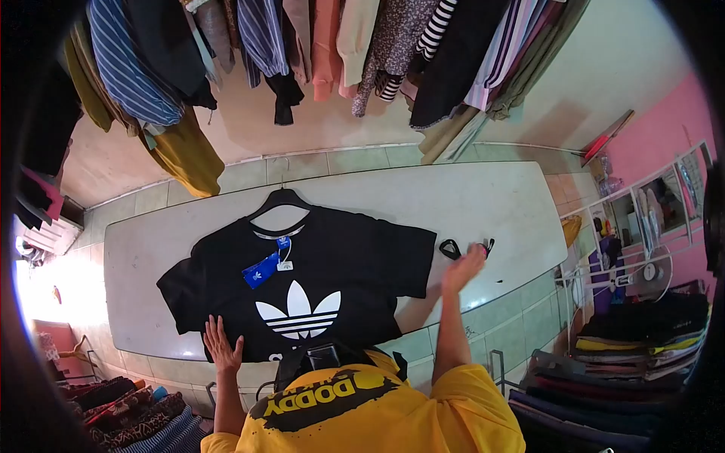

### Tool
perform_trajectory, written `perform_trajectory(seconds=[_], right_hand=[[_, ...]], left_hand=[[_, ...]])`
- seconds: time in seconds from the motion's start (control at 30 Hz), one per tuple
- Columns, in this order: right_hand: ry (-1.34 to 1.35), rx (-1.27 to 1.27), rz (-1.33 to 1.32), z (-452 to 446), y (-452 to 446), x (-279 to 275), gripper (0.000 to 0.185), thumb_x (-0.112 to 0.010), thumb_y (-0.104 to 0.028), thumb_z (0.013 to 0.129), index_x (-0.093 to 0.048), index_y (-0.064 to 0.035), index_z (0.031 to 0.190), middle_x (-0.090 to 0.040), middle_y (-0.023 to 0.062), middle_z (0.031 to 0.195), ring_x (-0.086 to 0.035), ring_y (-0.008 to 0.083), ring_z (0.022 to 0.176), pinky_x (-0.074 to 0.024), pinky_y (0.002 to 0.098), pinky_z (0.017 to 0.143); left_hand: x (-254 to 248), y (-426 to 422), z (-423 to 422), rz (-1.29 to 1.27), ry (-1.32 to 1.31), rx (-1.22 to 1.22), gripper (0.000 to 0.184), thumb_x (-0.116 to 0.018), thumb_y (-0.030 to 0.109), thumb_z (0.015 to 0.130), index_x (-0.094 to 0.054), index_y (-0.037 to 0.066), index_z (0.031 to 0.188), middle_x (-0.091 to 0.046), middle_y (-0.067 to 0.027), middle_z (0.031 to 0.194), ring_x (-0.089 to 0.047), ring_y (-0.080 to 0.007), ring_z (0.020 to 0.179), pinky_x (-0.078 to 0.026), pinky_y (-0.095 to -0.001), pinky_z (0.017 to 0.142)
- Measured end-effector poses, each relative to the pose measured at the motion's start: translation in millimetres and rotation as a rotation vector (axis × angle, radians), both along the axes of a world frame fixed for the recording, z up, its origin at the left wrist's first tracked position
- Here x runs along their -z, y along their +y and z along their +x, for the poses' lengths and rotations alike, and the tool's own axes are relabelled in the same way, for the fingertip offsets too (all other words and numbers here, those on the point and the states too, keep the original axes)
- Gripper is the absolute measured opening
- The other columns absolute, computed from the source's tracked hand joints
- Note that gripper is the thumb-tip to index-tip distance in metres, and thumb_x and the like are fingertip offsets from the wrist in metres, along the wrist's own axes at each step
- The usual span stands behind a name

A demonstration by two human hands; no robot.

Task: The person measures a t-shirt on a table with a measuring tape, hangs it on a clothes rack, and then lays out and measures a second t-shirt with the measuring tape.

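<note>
A black T-shirt [355, 257] with a white leaf-shaped print lies spread on a white table [498, 204]. Its neck holds a black hanger [284, 198], and blue tags [261, 270] hang from the collar. My left hand [222, 343] rests flat on the shirt's lower left edge, fingers spread. To the right of the sleeve, my right hand [467, 268] is over the table, beside a small black looped item [450, 249]. Another small dark item [489, 247] shows at its fingertips; whether the fingers hold it is unclear.
Clothes [325, 45] hang from above along the far wall. Folded garments [634, 325] are stacked at the right, with more piles [136, 411] at the lower left. A white rack [604, 264] and a fan [651, 272] stand on the right.
</note>
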State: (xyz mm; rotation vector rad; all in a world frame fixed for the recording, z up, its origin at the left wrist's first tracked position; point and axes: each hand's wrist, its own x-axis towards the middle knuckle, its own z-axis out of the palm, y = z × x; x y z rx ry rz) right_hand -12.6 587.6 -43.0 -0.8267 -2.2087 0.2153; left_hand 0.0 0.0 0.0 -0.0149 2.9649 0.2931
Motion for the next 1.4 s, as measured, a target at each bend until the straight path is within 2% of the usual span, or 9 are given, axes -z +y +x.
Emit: perform_trajectory(seconds=[0.27,0.63,0.77,0.97,1.1,1.17,1.23,1.27,1.4], right_hand=[[-0.513,0.007,-0.143,-2.6,98.5,2.9,0.053,-0.062,-0.03,0.077,-0.04,-0.0096,0.121,-0.045,0.0189,0.113,-0.048,0.0404,0.096,-0.0439,0.0473,0.078],[0.664,0.115,-0.288,114.1,167.2,-145.3,0.028,-0.045,-0.021,0.089,-0.053,0.0004,0.105,-0.06,0.0134,0.091,-0.053,0.0168,0.071,-0.044,0.0292,0.064],[0.352,-0.244,-0.593,117.3,46.1,-223.2,0.028,-0.047,-0.023,0.086,-0.056,-0.0059,0.106,-0.058,0.0031,0.083,-0.047,0.0068,0.062,-0.0366,0.0228,0.054],[-0.387,-0.851,-0.826,62.7,-159.3,-85.1,0.058,-0.048,-0.011,0.075,-0.036,-0.0089,0.132,-0.039,0.0078,0.135,-0.04,0.0195,0.123,-0.0342,0.031,0.097],[-0.519,-0.587,-0.605,55.8,-172.2,-25.8,0.061,-0.051,-0.02,0.075,-0.035,-0.006,0.132,-0.036,0.01,0.136,-0.043,0.0231,0.119,-0.0389,0.0326,0.093],[-0.455,-0.631,-0.871,57.0,-149.4,0.5,0.058,-0.05,-0.013,0.075,-0.037,-0.0102,0.132,-0.034,0.0053,0.139,-0.057,0.0107,0.056,-0.0424,0.0207,0.04],[-0.519,-0.577,-0.893,51.4,-164.3,-33.8,0.058,-0.05,-0.013,0.076,-0.037,-0.01,0.132,-0.033,0.0049,0.139,-0.058,0.0114,0.058,-0.0441,0.0216,0.042],[-0.542,-0.577,-0.835,53.2,-164.6,-30.1,0.056,-0.051,-0.022,0.076,-0.039,-0.0076,0.13,-0.034,0.0086,0.137,-0.045,0.0244,0.117,-0.0415,0.032,0.089],[-0.524,-0.636,-0.682,54.5,-181.3,-48.0,0.041,-0.05,-0.024,0.082,-0.049,-0.0065,0.119,-0.054,0.0141,0.116,-0.056,0.0266,0.099,-0.047,0.0315,0.078]], left_hand=[[9.0,10.7,-15.3,0.029,0.075,-0.007,0.076,-0.058,0.041,0.074,-0.025,0.011,0.136,-0.019,-0.014,0.143,-0.016,-0.0321,0.132,-0.012,-0.0458,0.105],[13.2,-7.1,-8.9,0.243,0.106,0.029,0.056,-0.04,0.034,0.088,-0.027,0.007,0.135,-0.019,-0.0147,0.143,-0.016,-0.0338,0.132,-0.008,-0.0472,0.106],[18.4,-11.9,-4.1,0.071,0.136,-0.083,0.051,-0.036,0.029,0.091,-0.027,0.006,0.135,-0.019,-0.013,0.143,-0.015,-0.0309,0.133,-0.006,-0.0474,0.106],[21.2,-18.0,-11.7,0.014,0.1,-0.029,0.055,-0.032,0.034,0.091,-0.022,0.007,0.138,-0.017,-0.0117,0.144,-0.014,-0.0281,0.134,-0.004,-0.0483,0.106],[14.7,-33.3,-19.3,-0.008,0.051,0.011,0.054,-0.029,0.033,0.091,-0.021,0.009,0.138,-0.018,-0.0088,0.145,-0.014,-0.0268,0.134,-0.004,-0.0474,0.106],[18.4,-42.3,-21.7,0.021,0.065,0.003,0.053,-0.029,0.032,0.091,-0.021,0.011,0.139,-0.018,-0.0073,0.145,-0.015,-0.026,0.134,-0.005,-0.0465,0.107],[25.6,-51.2,-26.3,0.084,0.103,-0.05,0.052,-0.028,0.031,0.091,-0.02,0.011,0.139,-0.017,-0.0071,0.145,-0.015,-0.0256,0.134,-0.004,-0.0454,0.107],[26.0,-56.1,-28.4,0.102,0.077,-0.07,0.053,-0.028,0.032,0.091,-0.018,0.011,0.139,-0.016,-0.0073,0.145,-0.014,-0.0252,0.134,-0.003,-0.0478,0.106],[37.9,-70.6,-32.7,0.066,0.141,-0.19,0.056,-0.033,0.035,0.091,-0.018,0.009,0.139,-0.014,-0.0095,0.145,-0.013,-0.0265,0.134,-0.001,-0.0547,0.103]])
